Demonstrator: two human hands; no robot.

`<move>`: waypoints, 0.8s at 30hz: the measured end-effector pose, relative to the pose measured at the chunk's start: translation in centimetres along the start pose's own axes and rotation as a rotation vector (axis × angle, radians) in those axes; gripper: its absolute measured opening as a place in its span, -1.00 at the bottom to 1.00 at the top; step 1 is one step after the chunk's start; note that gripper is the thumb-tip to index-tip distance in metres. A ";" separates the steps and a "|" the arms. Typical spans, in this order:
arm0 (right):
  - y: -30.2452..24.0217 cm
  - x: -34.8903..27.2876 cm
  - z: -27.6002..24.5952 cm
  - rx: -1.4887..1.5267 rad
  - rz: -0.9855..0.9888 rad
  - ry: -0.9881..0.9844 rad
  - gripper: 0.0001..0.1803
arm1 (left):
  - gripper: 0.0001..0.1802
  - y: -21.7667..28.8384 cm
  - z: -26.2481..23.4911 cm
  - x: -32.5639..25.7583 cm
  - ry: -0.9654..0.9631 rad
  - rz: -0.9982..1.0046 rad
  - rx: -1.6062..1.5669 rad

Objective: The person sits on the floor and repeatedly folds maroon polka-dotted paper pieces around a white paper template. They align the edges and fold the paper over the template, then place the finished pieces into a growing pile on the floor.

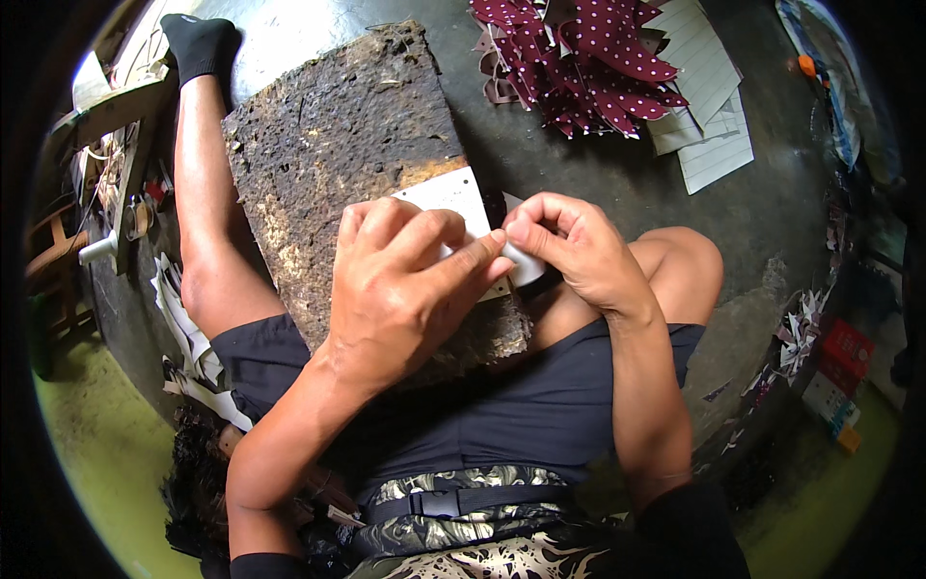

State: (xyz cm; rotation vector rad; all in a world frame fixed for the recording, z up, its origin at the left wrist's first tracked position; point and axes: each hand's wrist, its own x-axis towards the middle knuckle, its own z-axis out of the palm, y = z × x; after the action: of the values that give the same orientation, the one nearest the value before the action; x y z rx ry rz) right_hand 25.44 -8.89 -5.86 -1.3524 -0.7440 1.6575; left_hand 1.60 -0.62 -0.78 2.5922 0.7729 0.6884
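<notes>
A rough, worn board [338, 125] lies across my lap, with a white sheet [453, 196] with small dark holes on its near right part. Over that sheet my left hand [400, 265] is closed, its fingers bent and its thumb and forefinger drawn together toward the right. My right hand [579, 246] is closed in a pinch, its fingertips meeting those of my left. What lies between the fingertips is too small to make out. Just below them shows a smooth white rounded piece [526, 267], partly hidden by the hands, at the board's right edge.
Beyond the board, a pile of maroon pieces with white dots [588, 58] lies on the dark floor beside white lined sheets [714, 145]. Wooden frames [116, 145] stand at the left. Paper scraps [801, 333] and a red box [847, 355] are at the right.
</notes>
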 end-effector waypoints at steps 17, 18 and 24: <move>-8.9 -9.7 7.7 0.498 -0.327 0.063 -0.56 | -0.88 7.2 -6.4 -0.5 0.095 -0.791 -1.525; -9.2 -9.9 8.0 0.539 -0.317 -0.017 -0.54 | -0.87 7.0 -8.4 -0.4 0.009 -0.880 -1.462; -8.8 -8.3 8.2 0.075 -0.099 0.057 -0.75 | -0.86 4.2 -11.3 0.7 -0.319 -0.456 -0.618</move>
State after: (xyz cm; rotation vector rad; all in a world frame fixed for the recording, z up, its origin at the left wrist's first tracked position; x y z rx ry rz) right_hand 20.09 -11.61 7.48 -1.2847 -0.6968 1.5479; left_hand -2.21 -1.47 10.62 1.8178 0.8400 0.2954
